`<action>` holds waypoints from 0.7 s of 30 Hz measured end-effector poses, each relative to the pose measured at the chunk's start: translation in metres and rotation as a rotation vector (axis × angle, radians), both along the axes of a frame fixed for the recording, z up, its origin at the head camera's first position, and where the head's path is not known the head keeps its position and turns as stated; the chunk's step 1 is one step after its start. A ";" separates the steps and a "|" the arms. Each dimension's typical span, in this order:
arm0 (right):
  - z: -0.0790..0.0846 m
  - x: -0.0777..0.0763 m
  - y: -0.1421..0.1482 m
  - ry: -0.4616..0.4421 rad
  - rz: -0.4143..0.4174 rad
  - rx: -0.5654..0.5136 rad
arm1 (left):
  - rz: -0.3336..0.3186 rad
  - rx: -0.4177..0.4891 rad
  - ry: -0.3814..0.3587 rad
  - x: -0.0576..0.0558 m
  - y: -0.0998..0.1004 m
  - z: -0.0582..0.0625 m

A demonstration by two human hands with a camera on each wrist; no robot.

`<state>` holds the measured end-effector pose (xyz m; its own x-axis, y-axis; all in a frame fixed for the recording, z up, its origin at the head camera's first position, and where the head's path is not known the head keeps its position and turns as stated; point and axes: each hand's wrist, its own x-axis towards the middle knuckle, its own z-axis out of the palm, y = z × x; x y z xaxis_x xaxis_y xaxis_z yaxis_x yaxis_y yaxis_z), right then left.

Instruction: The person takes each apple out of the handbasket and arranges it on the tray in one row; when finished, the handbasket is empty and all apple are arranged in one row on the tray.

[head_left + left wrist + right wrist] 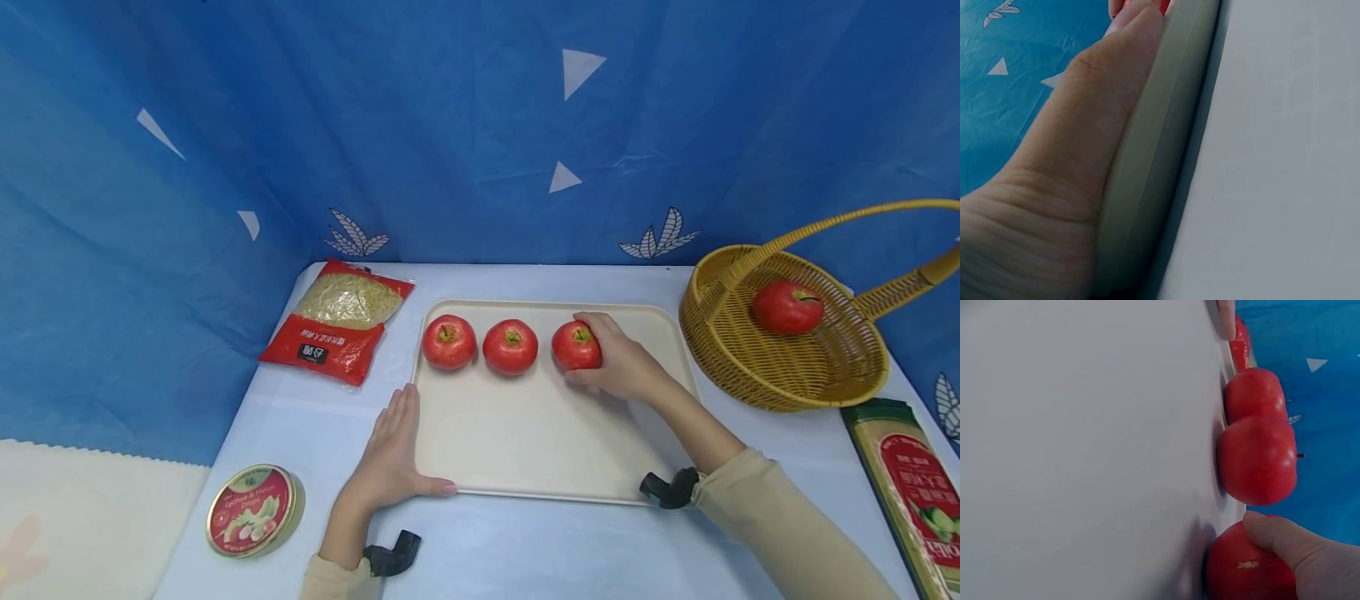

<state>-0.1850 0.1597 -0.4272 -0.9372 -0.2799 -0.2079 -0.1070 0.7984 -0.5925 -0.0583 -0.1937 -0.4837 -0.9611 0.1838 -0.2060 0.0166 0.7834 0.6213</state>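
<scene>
My right hand (618, 362) grips a red apple (574, 347) at the back right of the cream tray (517, 442). In the right wrist view the thumb lies across that apple (1244, 565). Two more red apples, a middle one (510, 347) and a left one (448, 342), sit in a row along the tray's far side. My left hand (386, 454) rests against the tray's near left corner, fingers straight along the left side and thumb at the front rim. In the left wrist view the thumb (1094, 106) lies along the tray's outer wall (1154, 169).
Right of the tray stands a wicker basket (712, 350) with a tall handle and one apple (787, 307) inside. A green-and-red package (911, 492) lies in front of it. On the left are a red bag of pasta (337, 321) and a round candy tin (253, 511).
</scene>
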 end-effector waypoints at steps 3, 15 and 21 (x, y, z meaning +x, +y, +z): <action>-0.001 -0.001 0.000 -0.013 -0.005 -0.004 | -0.001 -0.002 -0.005 0.000 0.000 0.000; -0.006 0.001 -0.001 -0.027 -0.006 -0.050 | 0.002 -0.004 -0.013 0.000 0.000 0.002; -0.006 0.003 -0.002 -0.021 0.002 -0.018 | 0.004 -0.009 -0.023 0.000 0.001 0.001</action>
<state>-0.1815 0.1579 -0.4335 -0.9322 -0.2853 -0.2227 -0.0956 0.7875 -0.6088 -0.0583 -0.1931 -0.4830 -0.9568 0.1780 -0.2297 -0.0008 0.7888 0.6146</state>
